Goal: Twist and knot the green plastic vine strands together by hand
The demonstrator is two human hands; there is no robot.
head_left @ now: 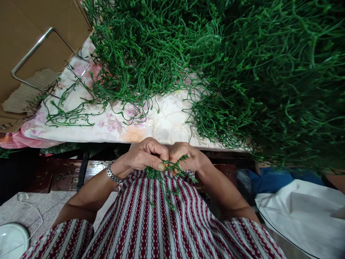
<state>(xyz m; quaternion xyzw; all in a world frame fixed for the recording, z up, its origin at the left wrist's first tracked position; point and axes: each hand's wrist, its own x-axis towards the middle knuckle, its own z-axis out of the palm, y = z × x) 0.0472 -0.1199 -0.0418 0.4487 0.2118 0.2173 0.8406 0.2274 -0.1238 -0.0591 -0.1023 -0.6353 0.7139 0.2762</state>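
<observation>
Close to my body, just off the table's front edge, both hands pinch thin green plastic stems [162, 183]. My left hand [147, 154], below a metal watch band, is closed with its thumb pressing on the stems. Right beside it my right hand [187, 157] grips the same small bunch between thumb and fingers. Stem ends dangle over my striped clothing, and others poke out to the right. How the stems join between my fingertips is hidden. Beyond my hands, a large heap of similar green stems [151, 54] covers much of the table.
A floral cloth [164, 122] covers the table. At the left are a cardboard box [35, 21], a bent metal wire frame [32, 50] and a few loose stems [71, 117]. White fabric [302, 212] lies at the lower right, and a round white object [13, 240] at the lower left.
</observation>
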